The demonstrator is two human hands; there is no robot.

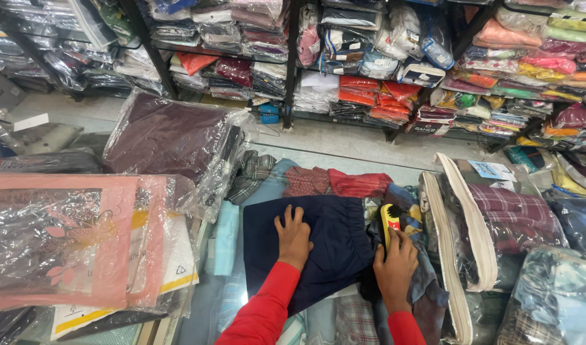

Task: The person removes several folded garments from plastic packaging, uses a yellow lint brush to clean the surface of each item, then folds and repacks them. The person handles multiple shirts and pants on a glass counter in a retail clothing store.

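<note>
- The left hand (293, 237), in a red sleeve, lay flat on a folded navy garment (318, 252) near the front edge of the desk (224, 300); its fingers (288, 219) were spread apart and pressed down, gripping nothing.
- The right hand (395, 268), also red-sleeved, rested just beside the navy garment's right edge, its fingers clamped on the lower end of a yellow brush (390, 222) with dark bristles.
- The brush pointed away from the person, lying over a heap of checked and blue cloth (427, 287).
- At the desk's left edge sat a pink packet (63, 243) wrapped in clear plastic, with a maroon bagged garment (168, 137) behind it.
- At the right edge stood bagged plaid shirts (510, 217) on end.
- Beyond the navy garment, toward the far edge, lay red cloth (360, 183) and a grey checked piece (249, 174).
- Farthest off, shelves (293, 64) held stacks of folded, bagged clothing in many colours.
</note>
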